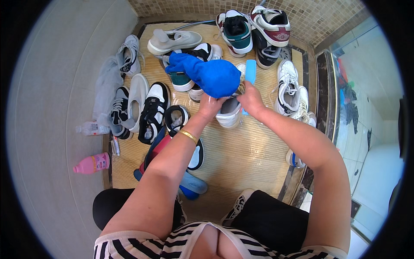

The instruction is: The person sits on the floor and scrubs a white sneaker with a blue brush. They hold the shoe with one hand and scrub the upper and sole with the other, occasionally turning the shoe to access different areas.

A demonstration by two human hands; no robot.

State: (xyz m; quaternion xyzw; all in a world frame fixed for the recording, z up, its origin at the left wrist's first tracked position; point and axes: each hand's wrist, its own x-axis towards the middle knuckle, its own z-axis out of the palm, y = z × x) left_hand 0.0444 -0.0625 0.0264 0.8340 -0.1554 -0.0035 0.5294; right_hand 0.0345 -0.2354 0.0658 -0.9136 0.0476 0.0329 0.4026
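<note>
A white sneaker (228,117) stands before me with its heel towards me. My left hand (211,106) grips the left side of its collar, with most of the fingers hidden. My right hand (251,97) pinches the right side near the beige laces (241,88). A bright blue cloth (218,77) bulges in a round shape just above my left hand and hides part of the sneaker; what is under the cloth cannot be seen. Beside my right hand, a light blue plastic piece (250,70) shows partly behind the sneaker.
Black-and-white sneakers (154,111) and a white slip-on shoe (138,100) stand left. Stacked sneakers (237,32) fill the back; white sneakers (287,85) line the right edge. Insoles (192,183) lie near my knees. A pink bottle (93,163) and clear bottle (93,128) lie at left.
</note>
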